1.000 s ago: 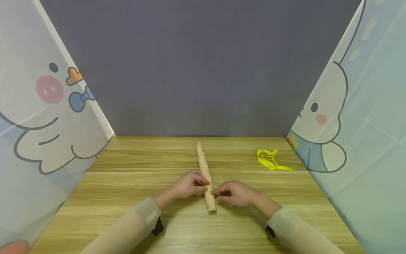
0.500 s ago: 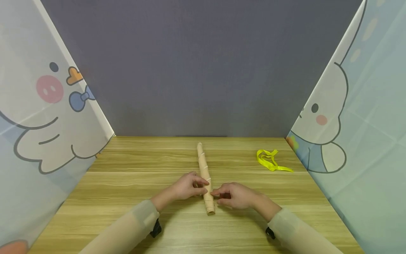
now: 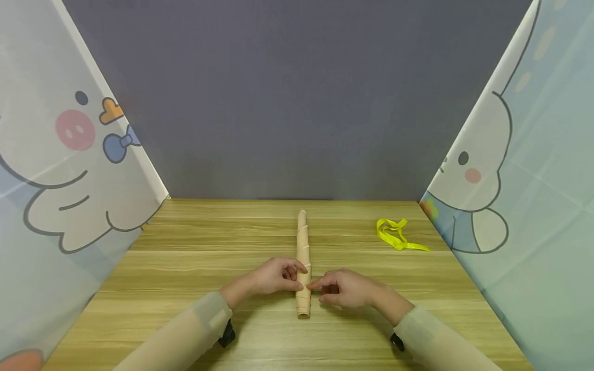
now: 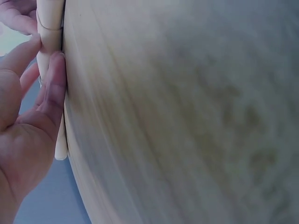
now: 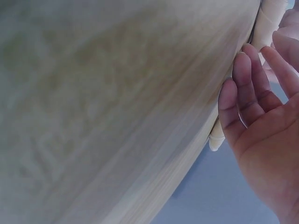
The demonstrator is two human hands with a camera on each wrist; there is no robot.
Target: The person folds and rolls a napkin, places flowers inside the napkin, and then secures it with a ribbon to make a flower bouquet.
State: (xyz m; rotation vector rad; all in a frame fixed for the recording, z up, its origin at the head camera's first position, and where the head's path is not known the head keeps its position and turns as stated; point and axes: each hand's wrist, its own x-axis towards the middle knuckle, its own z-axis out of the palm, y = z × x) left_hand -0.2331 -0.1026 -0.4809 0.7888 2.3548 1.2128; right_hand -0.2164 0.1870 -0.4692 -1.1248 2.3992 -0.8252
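A beige paper roll (image 3: 303,252), wound in a spiral, lies lengthwise on the wooden table in the head view, its hollow end toward me. My left hand (image 3: 277,275) touches its left side, with the thumb low and a fingertip over the top. From the right, the index fingertip of my right hand (image 3: 345,288) touches the roll, while its thumb stays apart. The left wrist view shows the left hand's fingers (image 4: 53,84) lying along the roll (image 4: 49,46), close to the table. In the right wrist view, bent fingers (image 5: 243,84) partly hide the roll.
A crumpled yellow ribbon (image 3: 394,237) lies on the right of the wooden table (image 3: 209,232). A dark grey panel (image 3: 297,103) stands behind the table, and pale cartoon-print cloths (image 3: 46,206) hang at both sides.
The roll has swung from a slant to nearly straight, its far end moving right and its near end slightly left. Both hands have come slightly nearer with it.
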